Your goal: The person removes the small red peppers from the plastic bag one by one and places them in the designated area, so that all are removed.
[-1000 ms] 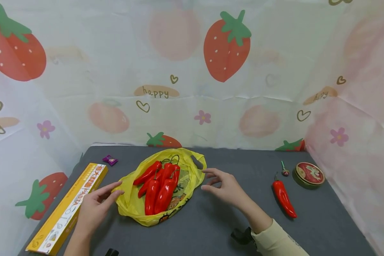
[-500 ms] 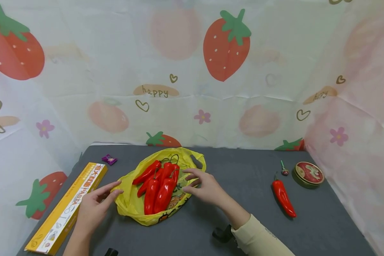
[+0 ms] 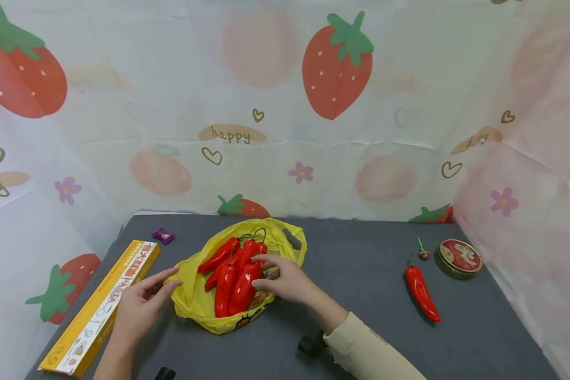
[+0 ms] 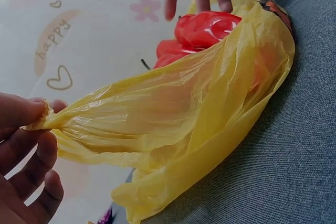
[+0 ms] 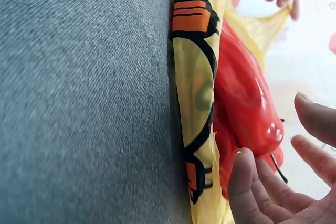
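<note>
A yellow plastic bag (image 3: 188,306) lies spread on the table, mouth up, with several glossy red chili peppers (image 3: 225,290) inside. My left hand (image 3: 138,314) pinches the bag's left edge between thumb and fingers; the left wrist view shows the gathered plastic (image 4: 79,124) pulled up and taut. Over the right side of the bag is my right hand (image 3: 285,279), its fingers spread around the upper part of the nearest pepper. In the right wrist view that pepper (image 5: 249,98) lies just beside the parted fingers (image 5: 244,177); whether they touch it is unclear.
A long yellow pasta box (image 3: 100,309) lies at the left, with a purple wrapped candy (image 3: 163,236) behind it. At the right are a single red chili pepper (image 3: 421,294), a lollipop (image 3: 423,252) and a round tin (image 3: 458,258). Strawberry-print cloth (image 3: 275,174) stands behind the table.
My right hand has moved left from the bag's right rim to over the peppers. The left hand keeps its hold on the bag's edge, and the bag has hardly moved.
</note>
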Demonstrator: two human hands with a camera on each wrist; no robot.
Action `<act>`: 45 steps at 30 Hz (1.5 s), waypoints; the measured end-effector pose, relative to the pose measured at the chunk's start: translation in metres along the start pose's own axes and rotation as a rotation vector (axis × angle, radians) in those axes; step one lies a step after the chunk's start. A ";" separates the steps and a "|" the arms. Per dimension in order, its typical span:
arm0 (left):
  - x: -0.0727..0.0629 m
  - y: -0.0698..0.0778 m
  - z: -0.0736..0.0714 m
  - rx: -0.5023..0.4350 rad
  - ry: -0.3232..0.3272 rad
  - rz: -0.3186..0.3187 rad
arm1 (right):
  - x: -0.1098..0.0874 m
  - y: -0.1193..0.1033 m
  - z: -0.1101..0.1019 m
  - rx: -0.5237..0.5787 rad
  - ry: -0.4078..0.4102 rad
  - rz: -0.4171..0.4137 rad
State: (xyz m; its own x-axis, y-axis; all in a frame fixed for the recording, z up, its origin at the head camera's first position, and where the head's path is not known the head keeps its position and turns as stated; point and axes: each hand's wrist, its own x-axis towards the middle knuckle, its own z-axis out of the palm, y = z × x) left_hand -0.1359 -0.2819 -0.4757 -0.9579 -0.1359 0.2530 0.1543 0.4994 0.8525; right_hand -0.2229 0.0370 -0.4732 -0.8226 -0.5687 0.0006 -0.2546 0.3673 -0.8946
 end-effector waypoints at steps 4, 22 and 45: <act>0.001 0.001 0.002 -0.011 -0.014 0.012 | 0.004 0.002 0.004 -0.079 0.004 0.026; 0.001 0.000 -0.001 0.029 -0.001 -0.028 | 0.006 -0.006 0.044 -0.095 0.279 0.141; 0.001 -0.001 -0.001 0.047 0.009 -0.028 | -0.016 -0.008 -0.001 0.303 0.336 0.036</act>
State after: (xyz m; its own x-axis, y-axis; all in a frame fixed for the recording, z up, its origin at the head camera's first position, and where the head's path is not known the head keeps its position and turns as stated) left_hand -0.1370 -0.2831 -0.4758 -0.9595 -0.1575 0.2334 0.1158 0.5348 0.8370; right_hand -0.2076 0.0438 -0.4655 -0.9603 -0.2707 0.0674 -0.1035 0.1216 -0.9872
